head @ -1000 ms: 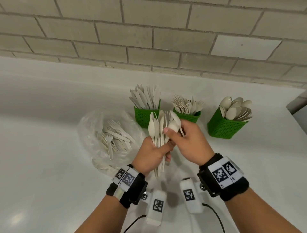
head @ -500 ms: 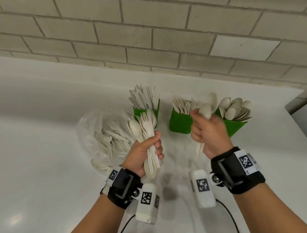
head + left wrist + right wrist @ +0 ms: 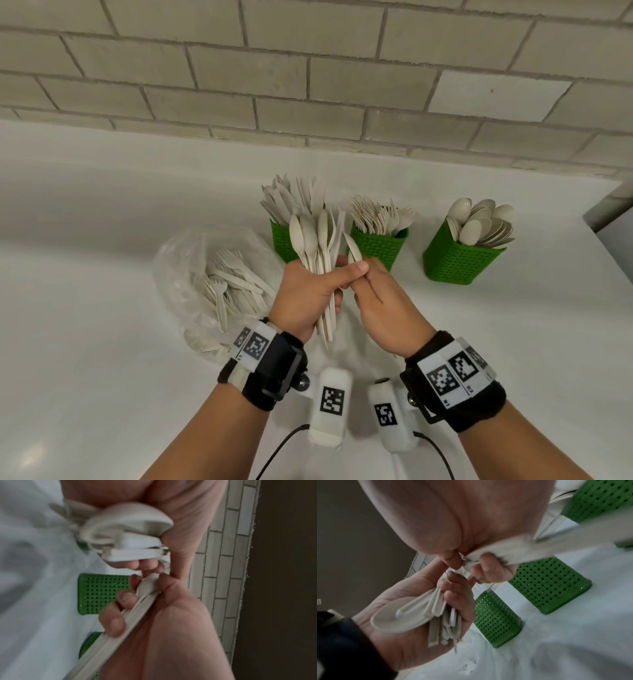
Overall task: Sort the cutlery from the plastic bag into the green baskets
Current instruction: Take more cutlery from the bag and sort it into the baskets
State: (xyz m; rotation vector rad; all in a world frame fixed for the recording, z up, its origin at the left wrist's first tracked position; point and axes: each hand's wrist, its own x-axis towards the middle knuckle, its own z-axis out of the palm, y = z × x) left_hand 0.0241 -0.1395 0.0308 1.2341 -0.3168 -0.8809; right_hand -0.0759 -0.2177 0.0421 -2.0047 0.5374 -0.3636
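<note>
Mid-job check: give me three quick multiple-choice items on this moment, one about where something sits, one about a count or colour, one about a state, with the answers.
1. Where is the plastic bag relative to the baskets?
A. On their left
B. On their right
C. Behind them

2. How many green baskets stand on the counter?
A. Two
B. Three
C. Four

3. What is the left hand doing?
A. Resting flat on the counter
B. Reaching into the bag
C. Gripping a bundle of cutlery

Answers: 1 A, the bag lies left of the knife basket. 2 B, the knife basket, fork basket and spoon basket stand in a row. 3 C, its fingers curl round the handles while the right hand pinches one piece.
</note>
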